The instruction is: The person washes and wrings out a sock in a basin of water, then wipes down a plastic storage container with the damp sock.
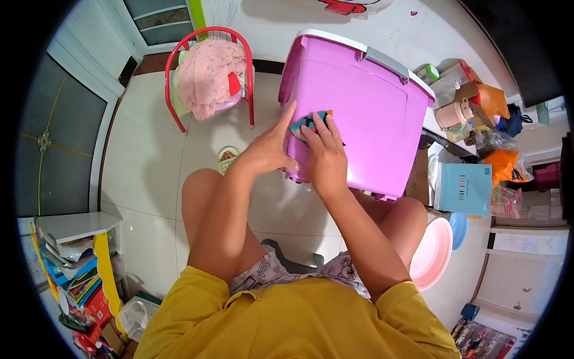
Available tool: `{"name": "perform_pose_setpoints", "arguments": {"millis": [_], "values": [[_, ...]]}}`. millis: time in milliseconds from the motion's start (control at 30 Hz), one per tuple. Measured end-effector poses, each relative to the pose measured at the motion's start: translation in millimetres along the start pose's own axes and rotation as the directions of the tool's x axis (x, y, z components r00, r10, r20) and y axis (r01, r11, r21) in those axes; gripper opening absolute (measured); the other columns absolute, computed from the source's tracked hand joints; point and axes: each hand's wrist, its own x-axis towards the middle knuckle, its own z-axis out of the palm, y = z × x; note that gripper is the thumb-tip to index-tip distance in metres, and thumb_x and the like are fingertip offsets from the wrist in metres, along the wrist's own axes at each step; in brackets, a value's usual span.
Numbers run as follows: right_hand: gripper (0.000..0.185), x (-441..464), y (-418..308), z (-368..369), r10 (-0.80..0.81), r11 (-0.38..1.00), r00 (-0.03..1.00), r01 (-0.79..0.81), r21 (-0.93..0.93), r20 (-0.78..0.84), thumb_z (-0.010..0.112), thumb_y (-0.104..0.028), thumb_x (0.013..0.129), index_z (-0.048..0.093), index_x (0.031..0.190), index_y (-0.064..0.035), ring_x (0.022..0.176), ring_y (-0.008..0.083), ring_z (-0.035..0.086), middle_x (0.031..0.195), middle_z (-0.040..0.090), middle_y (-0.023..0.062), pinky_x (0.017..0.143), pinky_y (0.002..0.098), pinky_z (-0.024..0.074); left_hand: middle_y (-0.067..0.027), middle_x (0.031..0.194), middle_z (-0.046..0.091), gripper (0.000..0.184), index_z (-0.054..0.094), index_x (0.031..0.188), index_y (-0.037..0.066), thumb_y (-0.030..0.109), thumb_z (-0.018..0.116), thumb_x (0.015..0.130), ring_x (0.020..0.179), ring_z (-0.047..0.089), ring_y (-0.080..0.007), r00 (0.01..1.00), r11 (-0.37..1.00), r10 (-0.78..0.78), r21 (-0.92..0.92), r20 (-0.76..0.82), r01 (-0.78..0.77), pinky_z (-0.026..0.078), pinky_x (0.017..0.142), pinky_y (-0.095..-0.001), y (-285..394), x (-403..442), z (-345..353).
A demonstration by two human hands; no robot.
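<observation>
- Dark door, far left, gold lines on it.
- Shelf, lower left: white top, yellow wavy edge, books crammed in. White bag on the floor just beside it.
- Red chair, back left by the wall. Pink fabric piled on the seat.
- Green slipper with a foot in it, between chair and bin.
- Left hand: spread, thumb well apart from fingers, at the bin's left edge; looks to be touching, exact contact unclear.
- Cloth: patterned, teal and dark, bunched, on the bin's left part, mostly under the right hand.
- Right hand: fingers bent over cloth, pressing it to the bin. Thumb hidden, can't tell if pinching.
- Bin: pink-purple plastic, in front of the person, tilted, near edge by the right knee. White rim and grey handle on the far side.
- Pink basin, right, on floor; blue basin just behind.
- Jug, pale pink, among clutter.
- Blue box, right of bin.
- Orange bag, farther right.
</observation>
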Motion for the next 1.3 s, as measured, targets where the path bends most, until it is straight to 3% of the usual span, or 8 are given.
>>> {"name": "perform_pose_setpoints", "arguments": {"millis": [200, 467, 567, 800, 867, 1100, 1200, 1300], "values": [[0.034, -33.0, -10.3, -16.2, -0.055, 0.997, 0.997, 0.052, 0.057, 0.061, 0.066, -0.001, 0.078, 0.069, 0.113, -0.0031, 0.130, 0.0431, 0.050, 0.136, 0.057, 0.0177, 0.106, 0.0477, 0.0446, -0.0206, 0.153, 0.040, 0.125, 0.010, 0.160, 0.021, 0.000, 0.079, 0.058, 0.140, 0.041, -0.0354, 0.996, 0.997, 0.075, -0.002, -0.046, -0.075, 0.039, 0.112, -0.0428, -5.4, 2.1, 0.6], [0.037, 1.9, -8.0, -5.9, -0.034, 0.998, 0.999, 0.033, 0.048, 0.014, 0.064, 0.005, 0.077, 0.071, 0.112, -0.0039, 0.125, 0.0412, 0.055, 0.131, 0.061, 0.0178, 0.100, 0.0450, 0.0495, -0.0249, 0.148, 0.044, 0.129, 0.005, 0.160, 0.019, 0.002, 0.081, 0.057, 0.138, 0.044, -0.0368, 0.997, 0.997, -0.069, 0.029, -0.032, 0.070, 0.043, 0.108, -0.0425, -5.1, 4.6, -2.8], [0.053, 7.3, -4.2, -0.6, -0.052, 0.999, 0.998, 0.052, 0.008, 0.017, 0.080, -0.007, 0.064, 0.068, 0.116, -0.0041, 0.128, 0.0424, 0.050, 0.137, 0.056, 0.0182, 0.101, 0.0468, 0.0485, -0.0270, 0.147, 0.045, 0.131, 0.001, 0.159, 0.018, 0.002, 0.082, 0.057, 0.139, 0.042, -0.0376, 0.991, 0.989, -0.135, 0.052, -0.009, 0.135, 0.045, 0.106, -0.0422, 5.1, 2.4, -6.2], [0.051, -11.6, -6.9, -12.0, -0.132, 0.990, 0.985, 0.137, -0.038, 0.112, 0.076, -0.007, 0.070, 0.067, 0.120, -0.0075, 0.130, 0.0476, 0.046, 0.143, 0.050, 0.0191, 0.106, 0.0527, 0.0428, -0.0279, 0.148, 0.043, 0.132, -0.001, 0.159, 0.017, 0.000, 0.082, 0.058, 0.137, 0.046, -0.0377, 0.997, 0.998, -0.060, 0.029, -0.042, 0.061, 0.045, 0.105, -0.0413, -6.1, 7.3, -0.2], [0.049, -10.9, -11.6, -14.5, -0.141, 0.986, 0.976, 0.154, -0.067, 0.168, 0.072, -0.005, 0.073, 0.066, 0.122, -0.0065, 0.131, 0.0489, 0.044, 0.143, 0.049, 0.0196, 0.107, 0.0534, 0.0404, -0.0268, 0.150, 0.042, 0.132, -0.001, 0.159, 0.017, -0.002, 0.082, 0.058, 0.135, 0.047, -0.0371, 0.991, 0.991, -0.130, 0.015, -0.008, 0.130, 0.046, 0.104, -0.0407, 1.0, 5.0, -2.8], [0.055, 26.5, -16.3, 13.7, -0.085, 0.990, 0.994, 0.092, -0.104, 0.071, 0.072, -0.001, 0.069, 0.062, 0.123, 0.0016, 0.134, 0.0522, 0.038, 0.146, 0.042, 0.0263, 0.109, 0.0537, 0.0369, -0.0235, 0.145, 0.049, 0.131, 0.000, 0.159, 0.022, -0.002, 0.081, 0.060, 0.130, 0.052, -0.0379, 0.996, 0.995, -0.082, 0.058, -0.014, 0.083, 0.045, 0.105, -0.0424, -8.7, 8.0, 2.5], [0.056, 21.9, -17.6, 5.9, -0.073, 0.996, 0.987, 0.080, -0.043, 0.144, 0.071, 0.000, 0.069, 0.061, 0.123, 0.0011, 0.134, 0.0528, 0.037, 0.147, 0.038, 0.0278, 0.110, 0.0540, 0.0366, -0.0229, 0.144, 0.050, 0.131, 0.000, 0.159, 0.021, -0.001, 0.082, 0.060, 0.128, 0.053, -0.0380, 0.987, 0.981, -0.156, 0.109, -0.026, 0.158, 0.044, 0.106, -0.0427, 0.4, 4.8, -1.0], [0.053, 5.0, -21.4, -3.4, -0.057, 0.998, 0.981, 0.055, 0.015, 0.185, 0.072, -0.001, 0.071, 0.061, 0.123, 0.0003, 0.135, 0.0511, 0.037, 0.147, 0.038, 0.0263, 0.109, 0.0533, 0.0376, -0.0263, 0.127, 0.061, 0.123, -0.001, 0.159, 0.018, 0.001, 0.075, 0.064, 0.110, 0.063, -0.0422, 0.995, 0.979, -0.045, 0.196, -0.085, 0.061, 0.053, 0.090, -0.0437, -8.7, 6.6, 1.0]]}}
